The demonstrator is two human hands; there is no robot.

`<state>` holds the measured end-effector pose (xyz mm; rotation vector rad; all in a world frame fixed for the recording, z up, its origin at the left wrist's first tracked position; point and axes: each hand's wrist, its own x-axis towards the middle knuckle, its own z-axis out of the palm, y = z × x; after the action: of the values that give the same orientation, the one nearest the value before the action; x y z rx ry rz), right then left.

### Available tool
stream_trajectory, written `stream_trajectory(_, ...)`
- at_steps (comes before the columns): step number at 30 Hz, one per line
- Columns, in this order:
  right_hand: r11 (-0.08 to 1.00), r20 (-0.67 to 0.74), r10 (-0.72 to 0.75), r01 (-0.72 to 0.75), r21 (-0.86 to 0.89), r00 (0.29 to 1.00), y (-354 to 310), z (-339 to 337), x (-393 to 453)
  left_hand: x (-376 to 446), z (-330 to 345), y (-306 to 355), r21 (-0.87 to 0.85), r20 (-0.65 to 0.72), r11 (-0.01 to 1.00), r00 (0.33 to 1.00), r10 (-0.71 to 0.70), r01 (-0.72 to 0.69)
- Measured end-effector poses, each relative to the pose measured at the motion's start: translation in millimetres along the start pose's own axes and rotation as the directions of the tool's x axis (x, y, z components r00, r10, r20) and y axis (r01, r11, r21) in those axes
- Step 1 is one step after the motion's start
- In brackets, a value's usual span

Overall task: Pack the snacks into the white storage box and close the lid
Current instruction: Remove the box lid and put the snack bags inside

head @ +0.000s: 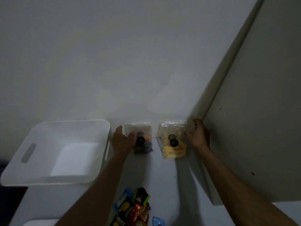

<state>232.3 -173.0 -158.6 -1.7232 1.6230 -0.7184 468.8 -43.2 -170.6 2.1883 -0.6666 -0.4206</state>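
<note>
Snack packets (133, 209) nearest, hands (121, 141) gripping clear bags (dark, yellow contents), white box (19, 175) empty.

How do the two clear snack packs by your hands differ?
The left clear pack holds dark, greyish pieces; the right clear pack holds pale yellow ones. The left hand touches the left pack, the right hand the right, which looks larger. Both carry a round black label and stand against the wall.

left hand (121, 141): arm extended, grip curled | right hand (197, 133): arm extended, grip curled
</note>
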Motion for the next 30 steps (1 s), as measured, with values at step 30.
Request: stream_trajectory(30, 0.973, 0.3, -0.004, 0.073, -0.218, 0.954, -11, -3, 13, 8, -7, -10, 0.354, 0.184, 0.86, 0.928, 0.323, -0.369)
